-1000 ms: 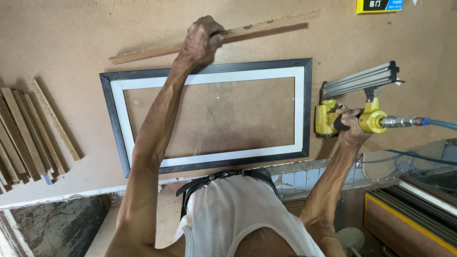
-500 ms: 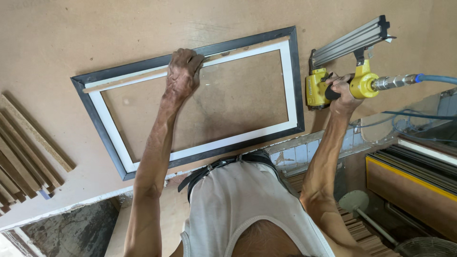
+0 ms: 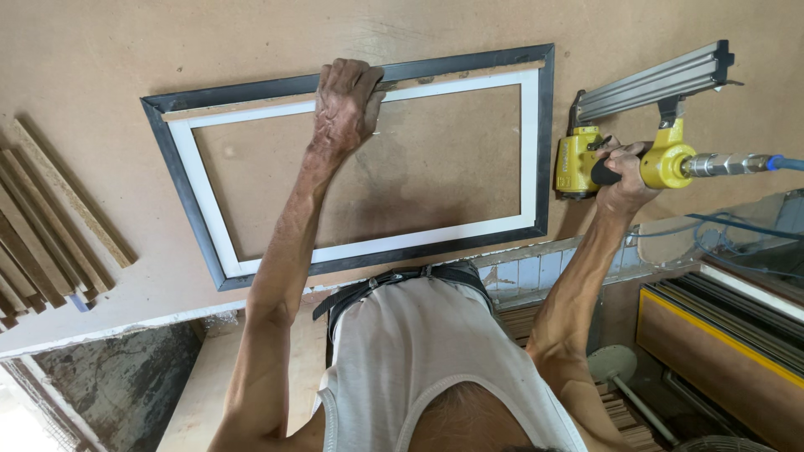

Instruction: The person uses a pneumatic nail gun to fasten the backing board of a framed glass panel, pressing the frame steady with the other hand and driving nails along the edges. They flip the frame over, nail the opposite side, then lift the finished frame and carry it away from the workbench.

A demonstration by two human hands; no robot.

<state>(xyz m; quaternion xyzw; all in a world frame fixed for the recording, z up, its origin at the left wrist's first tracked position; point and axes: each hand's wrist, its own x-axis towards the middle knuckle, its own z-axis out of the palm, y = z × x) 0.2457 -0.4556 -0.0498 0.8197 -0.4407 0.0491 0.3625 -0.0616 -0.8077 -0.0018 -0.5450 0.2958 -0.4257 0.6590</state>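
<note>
I see my left hand [image 3: 345,105] pressing a wooden strip [image 3: 251,106] into the picture frame [image 3: 544,134] on the tabletop [image 3: 100,67], right hand [image 3: 624,172] gripping a yellow nail gun [image 3: 636,125].

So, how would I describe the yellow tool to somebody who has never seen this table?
Find the big brown board table with the black-and-white rectangular picture frame. Just beyond the frame's short side, the right hand grips the yellow pneumatic nail gun. Only it has a long grey metal magazine and a blue hose.

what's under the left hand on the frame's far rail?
The left hand presses a thin wooden strip lying along the far rail of the black-and-white picture frame. The stretch of strip and rail beneath the palm is covered. Brown board shows through the frame opening.
</note>
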